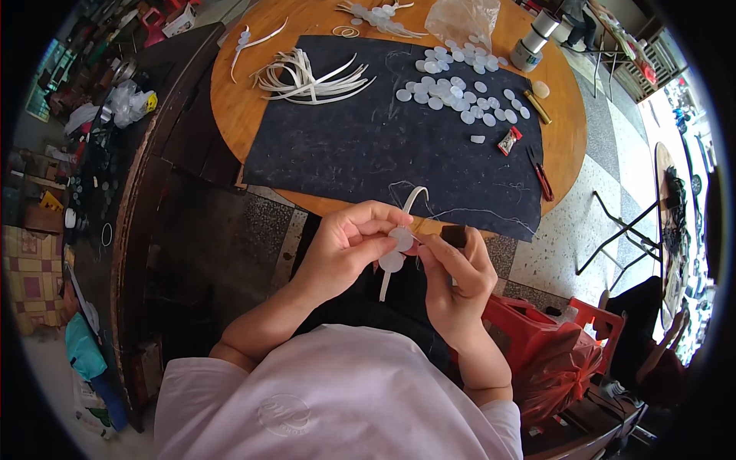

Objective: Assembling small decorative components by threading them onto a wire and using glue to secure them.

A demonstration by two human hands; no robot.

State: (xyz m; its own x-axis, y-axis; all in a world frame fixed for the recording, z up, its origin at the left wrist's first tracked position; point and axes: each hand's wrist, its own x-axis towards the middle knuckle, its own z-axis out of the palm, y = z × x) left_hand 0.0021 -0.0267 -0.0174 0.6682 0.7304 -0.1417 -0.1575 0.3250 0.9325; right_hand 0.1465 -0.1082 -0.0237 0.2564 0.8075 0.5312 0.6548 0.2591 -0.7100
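Note:
Close in front of my body, my left hand (349, 247) is closed on a thin white headband (418, 198), pinching it by thumb and forefinger. Translucent round discs (391, 261) sit along the band beside my left thumb. My right hand (460, 280) is closed too, its thumb and forefinger pinched together just right of the discs. What lies in that pinch is too small to make out. A dark brown block-shaped thing (454, 235) shows against my right fingers. Fine thread (468, 210) trails from near the band over the dark mat (330, 146).
On the round wooden table (230, 100) lie a bundle of white bands (310, 80), many loose discs (460, 96), red-handled snips (543, 180), a small red packet (509, 141) and a clear bag (460, 19). A red stool (510, 310) stands at my right.

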